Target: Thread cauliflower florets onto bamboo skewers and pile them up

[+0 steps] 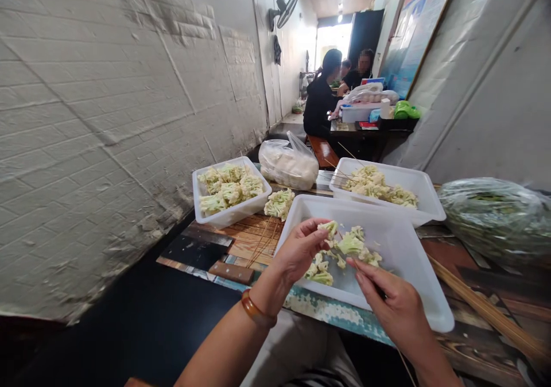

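My left hand (305,246) is closed on a small cauliflower floret (329,229), pinched between thumb and fingers over the near white tray (404,260). Lower and to the right, my right hand (385,292) grips a thin bamboo skewer (404,367), whose tail runs down below the hand. The skewer's tip end lies close to cauliflower pieces, and I cannot tell whether it pierces one. Loose cauliflower pieces (350,243) lie in the near tray beneath both hands. Left of this tray, skewered cauliflower (279,203) rests on the table with its sticks (263,240) pointing toward me.
Trays of cauliflower stand at the back left (232,217) and back right (424,186), with a bag of pale food (288,163) between. A knife (232,272) lies at the table's front edge. On the right are a skewer bundle (486,304) and a bag of greens (495,217). People sit beyond.
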Tool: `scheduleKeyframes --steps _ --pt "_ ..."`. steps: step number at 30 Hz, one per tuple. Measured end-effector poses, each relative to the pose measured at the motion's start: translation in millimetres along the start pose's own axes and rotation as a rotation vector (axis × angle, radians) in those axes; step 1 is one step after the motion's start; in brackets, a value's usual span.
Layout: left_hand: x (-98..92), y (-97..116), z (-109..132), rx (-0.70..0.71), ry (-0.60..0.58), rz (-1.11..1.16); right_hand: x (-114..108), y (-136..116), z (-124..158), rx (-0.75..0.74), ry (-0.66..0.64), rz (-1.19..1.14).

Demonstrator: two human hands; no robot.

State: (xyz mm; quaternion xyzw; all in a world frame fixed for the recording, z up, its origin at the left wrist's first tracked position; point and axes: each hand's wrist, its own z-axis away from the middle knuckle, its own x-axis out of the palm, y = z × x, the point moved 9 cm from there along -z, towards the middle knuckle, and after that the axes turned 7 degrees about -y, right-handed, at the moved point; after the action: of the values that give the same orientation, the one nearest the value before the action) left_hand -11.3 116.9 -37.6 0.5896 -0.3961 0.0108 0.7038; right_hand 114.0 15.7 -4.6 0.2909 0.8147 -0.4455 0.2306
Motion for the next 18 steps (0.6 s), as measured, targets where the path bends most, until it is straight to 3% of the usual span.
scheduleKeyframes --steps 4,18 --pt "5.9 -2.5 0.2 -0.033 -0.060 0.073 4.2 -2.6 -1.0 -0.021 -0.032 0.011" --pt "8.0 6.1 2.0 0.045 0.013 -0.024 -0.6 -2.4 -1.2 -0.028 -0.008 -0.020"
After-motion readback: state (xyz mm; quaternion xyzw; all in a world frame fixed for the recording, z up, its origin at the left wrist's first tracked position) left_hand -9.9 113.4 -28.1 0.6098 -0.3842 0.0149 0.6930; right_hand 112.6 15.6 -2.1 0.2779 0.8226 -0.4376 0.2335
